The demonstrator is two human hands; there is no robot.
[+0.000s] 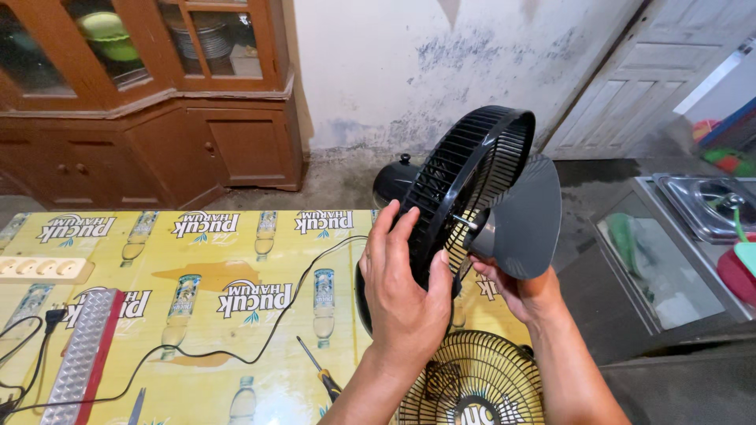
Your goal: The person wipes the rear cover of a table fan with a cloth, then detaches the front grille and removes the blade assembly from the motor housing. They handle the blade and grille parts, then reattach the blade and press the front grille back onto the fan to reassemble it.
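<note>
A stained, peeling white plaster wall [441, 71] closes the room behind the worktop [197, 315], which wears a glossy yellow plastic cover printed with bottles. Left of the wall and beyond the worktop stands a brown wooden corner cabinet with glass doors [150, 102]; right of the wall is a white panelled door [630, 79]. Past the worktop's right edge sits a grey metal counter with a steel basin [709, 205].

Above the worktop's right end, the black plastic fan body with its rear grille [465, 189] is held up, tilted. The left hand [405, 295] lies flat and open-fingered against the grille's back. The right hand [520, 287] grips the grey fan blade [524, 216] from below.

On the worktop lie the loose black wire front grille [472, 386], a red-and-white LED lamp bar [79, 354], a cream power strip [43, 269], a thin black cable [260, 346] and a yellow-handled screwdriver [323, 374].
</note>
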